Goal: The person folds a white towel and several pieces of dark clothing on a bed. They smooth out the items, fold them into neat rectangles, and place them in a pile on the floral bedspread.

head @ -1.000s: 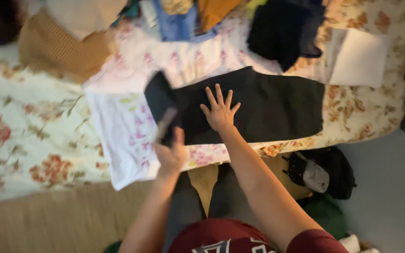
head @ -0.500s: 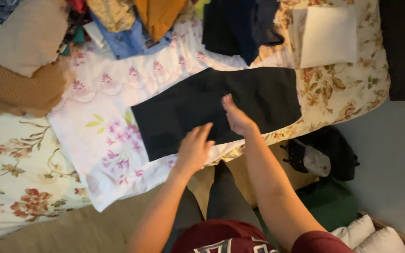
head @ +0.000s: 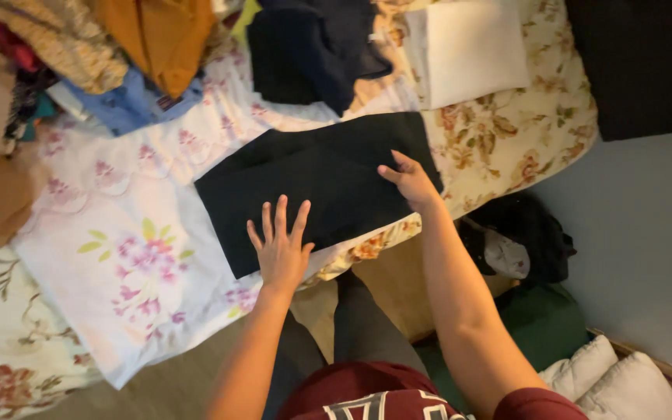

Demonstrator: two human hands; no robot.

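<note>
The folded black garment (head: 313,183) is pressed flat under the splayed left hand (head: 280,250) and flattened right hand (head: 412,180), nothing gripped, and its fold could be rucked by uneven pressure near the bed (head: 507,148) edge.

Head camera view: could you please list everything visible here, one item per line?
Folded garment: one, black, flat on the bed's near edge, under both hands.
Floral sheet: one, white with pink flowers, under the garment and hanging over the edge.
Bedspread: one, cream with brown flowers, right part of the bed.
Folded cloth: one, white, top right of the bed.
Dark garment: one, navy or black, top centre.
Clothes pile: several, orange, blue, tan, patterned, top left.
Bag: one, black, on the floor beside the bed.
Cushions: two, white, bottom right.
Left hand: one, fingers spread, flat on the garment.
Right hand: one, on the garment's right end.
</note>
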